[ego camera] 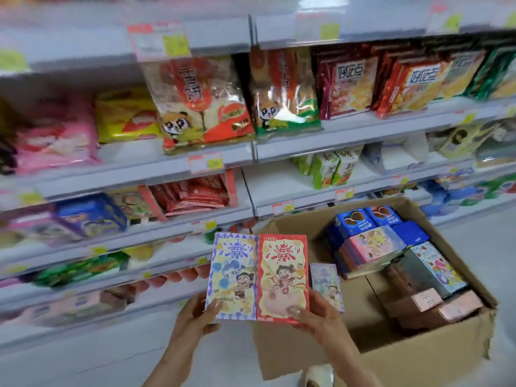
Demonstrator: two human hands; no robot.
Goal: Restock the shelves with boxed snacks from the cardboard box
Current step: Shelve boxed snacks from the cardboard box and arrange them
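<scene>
In the lower middle of the frame, the left hand (195, 314) grips the bottom of a blue-and-yellow snack box (233, 272), and the right hand (312, 314) grips a red snack box (282, 275). The two boxes touch side by side, upright, before the shelves (139, 174). The open cardboard box (418, 356) at lower right holds more boxed snacks (371, 247).
</scene>
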